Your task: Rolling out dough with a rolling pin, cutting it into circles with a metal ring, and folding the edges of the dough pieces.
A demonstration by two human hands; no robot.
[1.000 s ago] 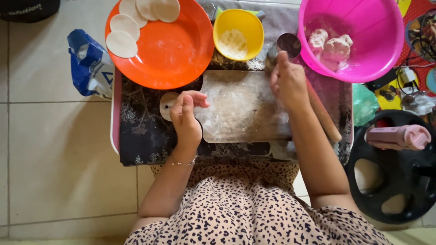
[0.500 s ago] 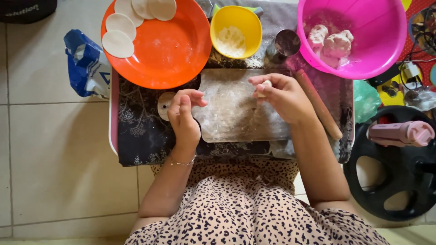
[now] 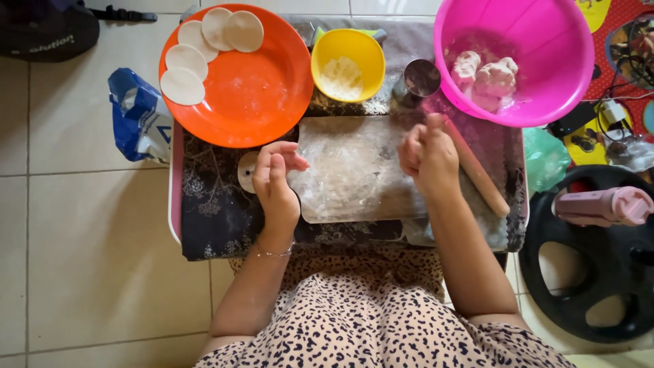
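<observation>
**Floured board, two hands at work**

Floured board: pale slab, middle of a low surface draped in dark patterned cloth.

Left hand: lies at the board's left edge, fingers loosely curled, thumb and fingertips touching the board; nothing pinched. It half covers a dough disc just left of the board.

Right hand: over the board's right part, fingers drawn together in a loose fist; whether anything sits inside, cannot tell.

Rolling pin: wooden, lying aslant just right of the right hand, partly behind it.

Orange plate: upper left, four dough rounds along its far-left rim.

Yellow bowl: beyond the board, white flour inside.

Metal cup: between yellow bowl and pink bowl.

Pink bowl: upper right, dough lumps inside.

Blue bag: on the tile floor, left of the surface.

Black wheel: on the floor at right, a pink cylinder resting across it.
</observation>
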